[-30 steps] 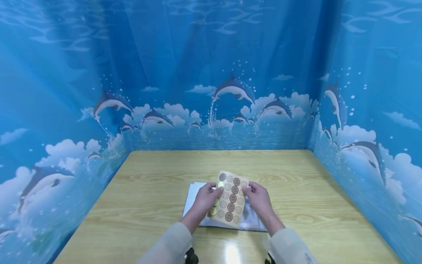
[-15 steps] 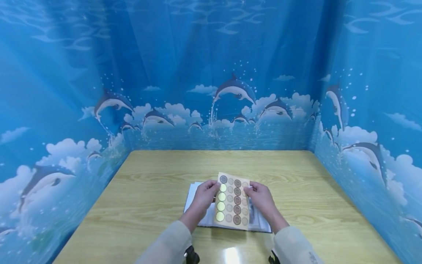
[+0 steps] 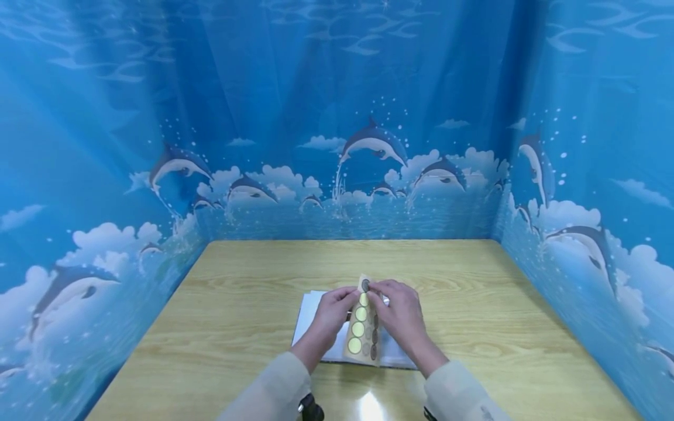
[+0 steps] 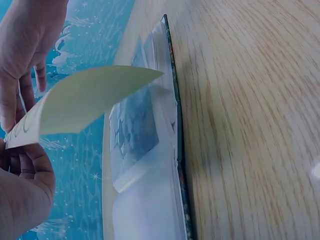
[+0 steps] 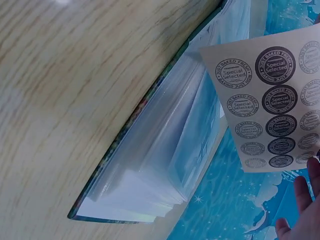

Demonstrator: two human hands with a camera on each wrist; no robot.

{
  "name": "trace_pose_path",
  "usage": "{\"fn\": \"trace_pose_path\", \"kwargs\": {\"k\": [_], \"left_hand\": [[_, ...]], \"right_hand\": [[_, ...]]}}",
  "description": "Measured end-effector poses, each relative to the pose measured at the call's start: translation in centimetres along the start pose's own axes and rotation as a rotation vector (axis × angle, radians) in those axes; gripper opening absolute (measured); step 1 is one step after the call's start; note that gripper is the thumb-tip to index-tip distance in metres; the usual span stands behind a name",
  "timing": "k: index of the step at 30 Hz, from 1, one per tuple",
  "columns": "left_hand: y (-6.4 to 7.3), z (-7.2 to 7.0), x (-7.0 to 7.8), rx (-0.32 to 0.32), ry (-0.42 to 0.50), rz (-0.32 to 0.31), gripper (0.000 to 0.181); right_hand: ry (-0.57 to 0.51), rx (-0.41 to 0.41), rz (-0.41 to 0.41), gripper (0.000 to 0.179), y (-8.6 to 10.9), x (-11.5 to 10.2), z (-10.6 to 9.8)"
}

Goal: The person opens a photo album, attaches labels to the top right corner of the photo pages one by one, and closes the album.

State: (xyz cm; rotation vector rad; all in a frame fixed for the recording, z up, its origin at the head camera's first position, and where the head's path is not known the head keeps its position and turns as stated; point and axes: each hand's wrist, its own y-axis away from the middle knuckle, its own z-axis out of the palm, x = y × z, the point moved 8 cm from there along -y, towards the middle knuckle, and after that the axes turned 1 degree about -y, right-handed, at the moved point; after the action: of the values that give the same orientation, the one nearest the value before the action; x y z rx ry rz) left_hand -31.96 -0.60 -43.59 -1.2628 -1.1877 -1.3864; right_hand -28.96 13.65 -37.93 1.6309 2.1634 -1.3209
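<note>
A beige sheet of round stickers [image 3: 358,328], printed in gold, brown and pale columns, is held up over an open album [image 3: 306,310]. My left hand [image 3: 330,314] pinches the sheet's upper left edge between thumb and fingers. At the top of the gold column, my right hand [image 3: 402,313] grips with thumb and forefinger, its other fingers spread loose in the right wrist view. The sheet bows, and its plain back [image 4: 90,97] faces the left wrist camera. "Special Selected" reads on the stickers [image 5: 277,100] in the right wrist view.
The album's clear sleeves [image 5: 165,150] stand slightly fanned above its dark patterned cover [image 4: 186,200]. Under both lies a wood-grain table [image 3: 210,327]. A blue dolphin curtain [image 3: 295,117] encloses the table at the back and sides.
My right hand has left the sheet's right edge and moved left to the top of the gold column. The sheet, flat and facing up before, now bows and turns narrower.
</note>
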Motion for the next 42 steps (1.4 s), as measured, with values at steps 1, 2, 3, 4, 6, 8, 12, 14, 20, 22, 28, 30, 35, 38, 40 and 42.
{"fn": "trace_pose_path", "kwargs": {"k": [1,2,3,4,6,8,12,14,20,22,28,30,35,38,40,42], "left_hand": [[0.0,0.1,0.0,-0.009,0.001,0.004,0.027],[0.0,0.2,0.1,-0.017,0.0,0.007,0.027],[0.0,0.3,0.2,-0.026,0.0,0.011,0.027],[0.0,0.4,0.2,-0.035,-0.003,0.011,0.027],[0.0,0.6,0.2,-0.05,-0.01,0.011,0.025],[0.1,0.8,0.3,-0.058,-0.021,0.016,0.024],[0.2,0.8,0.4,-0.064,-0.053,0.028,0.022],[0.2,0.9,0.4,-0.064,-0.069,0.038,0.022],[0.3,1.0,0.4,-0.074,-0.093,0.04,0.022],[0.3,1.0,0.3,-0.076,-0.099,0.03,0.021],[0.3,1.0,0.1,-0.065,-0.106,0.027,0.02],[0.3,1.0,0.1,-0.059,-0.1,0.034,0.02],[0.3,0.6,0.0,-0.025,-0.102,0.042,0.021],[0.3,0.2,-0.1,0.006,-0.12,0.039,0.021],[0.3,-0.1,-0.2,0.023,-0.134,0.029,0.021],[0.3,-0.3,-0.5,0.034,-0.146,0.012,0.02]], "right_hand": [[-0.004,0.001,-0.004,0.023,0.0,-0.1,0.0],[-0.018,-0.002,0.003,0.022,0.0,0.0,0.1],[-0.036,-0.007,0.019,0.022,-0.1,0.1,0.1],[-0.056,-0.015,0.042,0.022,-0.1,0.3,0.2],[-0.1,-0.042,0.109,0.023,0.0,0.7,0.4],[-0.139,-0.074,0.186,0.025,0.0,1.2,0.6],[-0.159,-0.111,0.277,0.028,0.2,1.8,0.9],[-0.161,-0.114,0.29,0.027,0.3,1.9,1.0],[-0.173,-0.108,0.308,0.018,0.5,2.3,1.1],[-0.16,-0.107,0.309,0.018,0.6,2.4,1.2],[-0.125,-0.099,0.341,0.018,0.8,2.7,1.3],[-0.13,-0.093,0.354,0.017,0.8,2.8,1.3],[-0.159,-0.089,0.358,0.013,0.9,2.8,1.3],[-0.176,-0.092,0.365,0.014,1.0,3.0,1.4],[-0.19,-0.096,0.379,0.015,1.0,3.2,1.5],[-0.201,-0.096,0.397,0.016,1.1,3.5,1.6]]}}
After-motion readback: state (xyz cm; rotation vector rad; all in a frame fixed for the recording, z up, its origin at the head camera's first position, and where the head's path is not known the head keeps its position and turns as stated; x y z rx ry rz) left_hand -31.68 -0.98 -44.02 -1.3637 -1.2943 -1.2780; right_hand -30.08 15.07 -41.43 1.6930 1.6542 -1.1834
